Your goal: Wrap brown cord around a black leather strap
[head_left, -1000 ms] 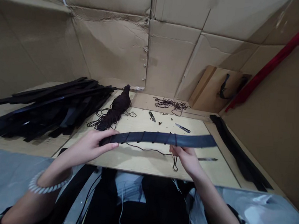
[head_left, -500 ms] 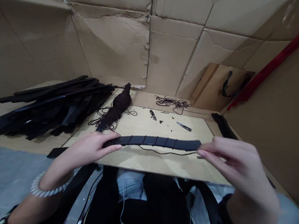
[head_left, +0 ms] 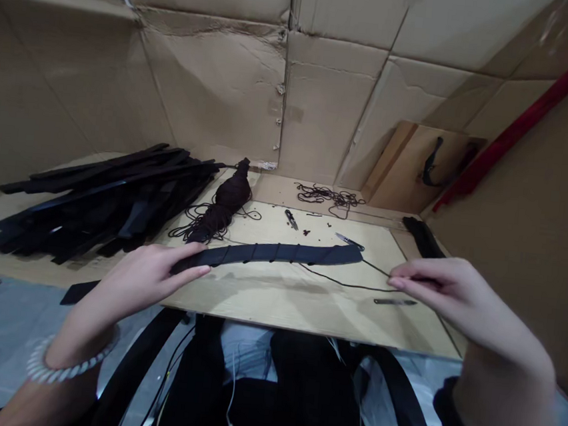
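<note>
A dark flat strip with thin cord wound around it in slanting turns is held above the board. My left hand is closed around its left part, thumb on the near edge. The strip's tail comes out beyond my left wrist. Off the strip's right end, my right hand pinches a dark cord, which runs taut to the tip. A second, slacker length of cord leads from the strip's underside to the same fingers. A small flat blade-like piece lies on the board below my right hand.
At the left lies a pile of dark strips. Beside it is a bundle of dark cord. Thread snips, a small knife and loose cord scraps lie toward the back. Cardboard walls enclose the table.
My right hand has moved off the strip's right end and drawn the cord out to the right. The strip and my left hand have shifted left, uncovering the blade-like piece.
</note>
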Demonstrator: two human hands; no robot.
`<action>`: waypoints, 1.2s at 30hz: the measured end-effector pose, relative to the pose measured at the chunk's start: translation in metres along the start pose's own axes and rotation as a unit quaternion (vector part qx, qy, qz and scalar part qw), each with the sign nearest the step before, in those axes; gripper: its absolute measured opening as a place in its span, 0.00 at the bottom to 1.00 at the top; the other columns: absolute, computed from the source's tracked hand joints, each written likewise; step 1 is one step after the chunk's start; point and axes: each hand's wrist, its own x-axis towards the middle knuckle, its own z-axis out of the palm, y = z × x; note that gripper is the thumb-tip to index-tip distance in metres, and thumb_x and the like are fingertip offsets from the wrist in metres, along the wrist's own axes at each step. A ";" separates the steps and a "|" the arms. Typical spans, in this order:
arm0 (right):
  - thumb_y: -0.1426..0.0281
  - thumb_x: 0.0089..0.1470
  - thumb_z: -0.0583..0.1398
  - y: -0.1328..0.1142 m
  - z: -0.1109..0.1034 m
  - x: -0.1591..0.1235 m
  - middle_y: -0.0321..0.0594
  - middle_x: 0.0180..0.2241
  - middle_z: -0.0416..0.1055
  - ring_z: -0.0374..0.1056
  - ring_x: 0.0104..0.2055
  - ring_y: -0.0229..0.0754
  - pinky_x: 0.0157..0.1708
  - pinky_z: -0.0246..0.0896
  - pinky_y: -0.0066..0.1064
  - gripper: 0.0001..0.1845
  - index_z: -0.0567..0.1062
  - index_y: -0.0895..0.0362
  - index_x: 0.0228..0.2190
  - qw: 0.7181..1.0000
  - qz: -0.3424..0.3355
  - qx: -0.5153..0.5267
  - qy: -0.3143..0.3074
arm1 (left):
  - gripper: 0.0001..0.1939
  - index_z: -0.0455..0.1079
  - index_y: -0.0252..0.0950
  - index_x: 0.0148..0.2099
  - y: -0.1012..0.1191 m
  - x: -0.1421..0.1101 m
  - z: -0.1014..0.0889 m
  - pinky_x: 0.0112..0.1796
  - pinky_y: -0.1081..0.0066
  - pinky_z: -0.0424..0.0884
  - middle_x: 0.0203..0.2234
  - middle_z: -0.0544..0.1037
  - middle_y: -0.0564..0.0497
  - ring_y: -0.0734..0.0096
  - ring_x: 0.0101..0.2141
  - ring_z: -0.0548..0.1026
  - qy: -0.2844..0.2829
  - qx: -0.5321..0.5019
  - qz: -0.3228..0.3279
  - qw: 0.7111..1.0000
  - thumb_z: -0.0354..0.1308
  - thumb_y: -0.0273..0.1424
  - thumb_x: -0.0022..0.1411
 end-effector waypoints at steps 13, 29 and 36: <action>0.69 0.70 0.51 -0.054 0.017 0.000 0.37 0.27 0.65 0.59 0.28 0.26 0.30 0.48 0.21 0.16 0.78 0.58 0.39 0.984 -0.119 -0.106 -0.079 | 0.41 0.69 0.38 0.61 0.017 -0.001 -0.003 0.36 0.58 0.70 0.40 0.81 0.40 0.47 0.39 0.79 0.000 0.027 -0.005 1.000 0.35 0.62 0.65; 0.74 0.68 0.51 -0.082 0.060 0.017 0.36 0.27 0.65 0.55 0.27 0.28 0.29 0.45 0.23 0.14 0.76 0.60 0.40 0.989 -0.097 -0.066 -0.090 | 0.31 0.71 0.39 0.54 0.053 -0.006 0.009 0.26 0.66 0.65 0.30 0.81 0.49 0.56 0.28 0.79 0.105 0.125 0.076 0.984 0.38 0.54 0.71; 0.76 0.65 0.53 -0.080 0.102 0.021 0.34 0.30 0.66 0.60 0.29 0.30 0.31 0.53 0.23 0.11 0.75 0.61 0.44 0.989 -0.124 -0.080 0.023 | 0.29 0.71 0.39 0.52 0.078 -0.002 0.015 0.25 0.67 0.64 0.29 0.81 0.49 0.58 0.27 0.79 0.104 0.093 0.085 0.987 0.37 0.52 0.72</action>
